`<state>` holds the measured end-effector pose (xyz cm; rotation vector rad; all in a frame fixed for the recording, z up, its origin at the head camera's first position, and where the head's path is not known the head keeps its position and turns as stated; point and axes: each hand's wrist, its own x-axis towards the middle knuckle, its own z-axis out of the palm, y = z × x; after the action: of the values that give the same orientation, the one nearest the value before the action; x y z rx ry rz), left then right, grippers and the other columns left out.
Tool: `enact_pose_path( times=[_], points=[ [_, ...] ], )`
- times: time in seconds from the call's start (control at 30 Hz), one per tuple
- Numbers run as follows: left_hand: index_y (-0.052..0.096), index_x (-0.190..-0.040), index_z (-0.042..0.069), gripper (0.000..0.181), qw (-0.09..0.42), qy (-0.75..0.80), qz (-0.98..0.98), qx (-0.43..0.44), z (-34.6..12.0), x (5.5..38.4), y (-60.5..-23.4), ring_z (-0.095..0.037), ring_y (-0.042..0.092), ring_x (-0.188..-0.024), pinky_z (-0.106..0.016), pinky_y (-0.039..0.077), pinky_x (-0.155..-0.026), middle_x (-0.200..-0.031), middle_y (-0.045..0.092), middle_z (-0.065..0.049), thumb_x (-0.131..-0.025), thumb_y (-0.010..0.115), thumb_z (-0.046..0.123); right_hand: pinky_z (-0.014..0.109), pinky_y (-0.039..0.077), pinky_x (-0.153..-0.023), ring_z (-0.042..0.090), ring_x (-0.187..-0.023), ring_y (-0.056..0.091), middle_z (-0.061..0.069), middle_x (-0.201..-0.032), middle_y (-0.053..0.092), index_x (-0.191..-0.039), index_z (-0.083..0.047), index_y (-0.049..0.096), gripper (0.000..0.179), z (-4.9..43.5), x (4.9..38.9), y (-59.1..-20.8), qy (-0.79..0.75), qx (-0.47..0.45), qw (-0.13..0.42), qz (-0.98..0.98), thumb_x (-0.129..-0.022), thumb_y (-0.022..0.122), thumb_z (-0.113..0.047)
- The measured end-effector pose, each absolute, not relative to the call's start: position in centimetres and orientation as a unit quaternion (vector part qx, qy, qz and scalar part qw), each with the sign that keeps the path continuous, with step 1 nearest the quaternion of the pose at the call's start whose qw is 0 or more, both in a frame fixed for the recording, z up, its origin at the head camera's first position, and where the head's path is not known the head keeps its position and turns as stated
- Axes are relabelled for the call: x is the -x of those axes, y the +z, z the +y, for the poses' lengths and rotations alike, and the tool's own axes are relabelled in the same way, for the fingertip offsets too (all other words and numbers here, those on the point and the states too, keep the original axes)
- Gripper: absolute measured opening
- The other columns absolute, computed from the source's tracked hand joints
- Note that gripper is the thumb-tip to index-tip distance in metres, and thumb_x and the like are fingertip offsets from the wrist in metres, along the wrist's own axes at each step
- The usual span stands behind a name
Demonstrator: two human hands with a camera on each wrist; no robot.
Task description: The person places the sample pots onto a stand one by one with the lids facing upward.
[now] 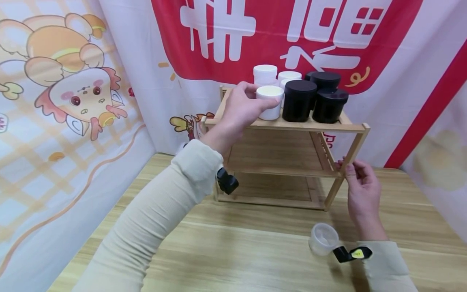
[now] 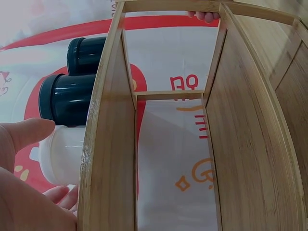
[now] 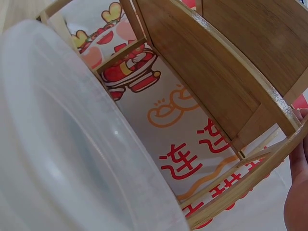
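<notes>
A wooden shelf rack (image 1: 284, 127) stands on the table, with several white and black lidded jars on its top board. My left hand (image 1: 240, 107) holds the front white jar (image 1: 269, 111) at the board's front left, thumb on the near side and fingers behind. In the left wrist view that white jar (image 2: 67, 154) sits between thumb and fingers, against the top board. My right hand (image 1: 364, 192) grips the rack's front right post, its fingers partly hidden behind the wood. In the right wrist view, only part of the right hand (image 3: 298, 192) shows at the edge.
A clear plastic cup (image 1: 324, 240) stands on the table near my right wrist, filling much of the right wrist view. Black jars (image 1: 300, 101) stand right of the held one, more white jars (image 1: 265, 74) behind. Printed cloth (image 1: 124, 24) hangs behind and beside the rack.
</notes>
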<state>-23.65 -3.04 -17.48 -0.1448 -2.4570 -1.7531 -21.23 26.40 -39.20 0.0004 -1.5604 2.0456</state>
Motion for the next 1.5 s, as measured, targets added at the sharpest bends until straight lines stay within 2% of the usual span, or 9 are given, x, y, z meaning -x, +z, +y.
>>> enact_pose_path(
  times=[0.27, 0.47, 0.6, 0.87, 1.03, 1.13, 1.37, 1.5],
  points=[
    [0.053, -0.148, 0.019, 0.066, 0.112, -0.592, -0.796, 0.053, -3.9, 22.0, -18.4, -0.019, 0.058, -0.135, -0.034, 0.06, -0.102, -0.15, 0.058, -0.001, -0.092, 0.085, 0.035, 0.013, 0.056, -0.098, 0.011, -0.107, 0.073, 0.003, -0.114, 0.078, -0.121, -0.003, 0.07, 0.018, 26.5, 21.2, -39.1, 0.772, -0.005, 0.284, -0.569, -0.105, 0.066, -0.011],
    [0.062, -0.139, 0.014, 0.05, 0.172, -0.64, -0.742, 0.102, -4.3, 20.0, -19.1, -0.019, 0.063, -0.131, -0.034, 0.06, -0.104, -0.142, 0.065, -0.004, -0.095, 0.082, 0.027, 0.013, 0.056, -0.098, 0.011, -0.107, 0.074, 0.002, -0.114, 0.077, -0.122, -0.002, 0.069, 0.02, 26.9, 21.1, -39.0, 0.774, -0.004, 0.281, -0.567, -0.105, 0.065, -0.012],
    [0.067, -0.133, 0.011, 0.041, 0.172, -0.661, -0.716, 0.146, -4.2, 17.9, -19.8, -0.017, 0.068, -0.122, -0.035, 0.061, -0.102, -0.135, 0.07, -0.007, -0.097, 0.081, 0.023, 0.014, 0.057, -0.099, 0.012, -0.107, 0.074, 0.003, -0.116, 0.077, -0.124, -0.001, 0.069, 0.022, 27.1, 21.1, -39.0, 0.774, -0.003, 0.278, -0.569, -0.105, 0.065, -0.012],
    [0.07, -0.125, 0.007, 0.033, 0.099, -0.661, -0.714, 0.207, -3.0, 15.1, -24.2, -0.019, 0.07, -0.114, -0.035, 0.058, -0.106, -0.127, 0.073, -0.011, -0.095, 0.082, 0.015, 0.015, 0.057, -0.099, 0.012, -0.108, 0.074, 0.003, -0.116, 0.077, -0.128, 0.0, 0.068, 0.027, 27.2, 21.3, -38.8, 0.779, -0.011, 0.27, -0.567, -0.105, 0.065, -0.013],
    [0.071, -0.123, 0.008, 0.033, 0.016, -0.667, -0.719, 0.194, -1.8, 14.6, -29.0, -0.016, 0.071, -0.108, -0.032, 0.059, -0.102, -0.126, 0.074, -0.013, -0.093, 0.082, 0.013, 0.018, 0.059, -0.099, 0.014, -0.105, 0.076, 0.006, -0.114, 0.078, -0.126, 0.003, 0.07, 0.026, 27.1, 21.4, -38.9, 0.796, -0.027, 0.259, -0.547, -0.104, 0.067, -0.009],
    [0.073, -0.121, 0.009, 0.031, -0.032, -0.666, -0.723, 0.181, -1.0, 14.2, -31.9, -0.013, 0.071, -0.106, -0.028, 0.059, -0.1, -0.125, 0.075, -0.013, -0.092, 0.083, 0.013, 0.02, 0.059, -0.101, 0.015, -0.107, 0.076, 0.008, -0.116, 0.077, -0.128, 0.004, 0.069, 0.027, 27.4, 21.5, -39.1, 0.81, -0.067, 0.237, -0.532, -0.104, 0.066, -0.008],
    [0.074, -0.123, 0.012, 0.036, -0.119, -0.649, -0.732, 0.167, 1.1, 13.6, -37.2, -0.012, 0.071, -0.109, -0.026, 0.059, -0.098, -0.126, 0.075, -0.004, -0.089, 0.087, 0.015, 0.021, 0.057, -0.104, 0.014, -0.112, 0.074, 0.005, -0.119, 0.076, -0.13, 0.001, 0.069, 0.026, 28.7, 21.4, -39.3, 0.825, -0.138, 0.178, -0.518, -0.106, 0.063, -0.006],
    [0.074, -0.125, 0.013, 0.04, -0.149, -0.643, -0.734, 0.159, 2.0, 13.3, -39.2, -0.019, 0.072, -0.115, -0.027, 0.059, -0.099, -0.129, 0.074, -0.003, -0.087, 0.088, 0.014, 0.02, 0.057, -0.102, 0.014, -0.112, 0.073, 0.005, -0.119, 0.075, -0.13, 0.0, 0.07, 0.026, 29.2, 21.3, -39.4, 0.835, -0.145, 0.159, -0.506, -0.106, 0.062, -0.002]
  ],
)
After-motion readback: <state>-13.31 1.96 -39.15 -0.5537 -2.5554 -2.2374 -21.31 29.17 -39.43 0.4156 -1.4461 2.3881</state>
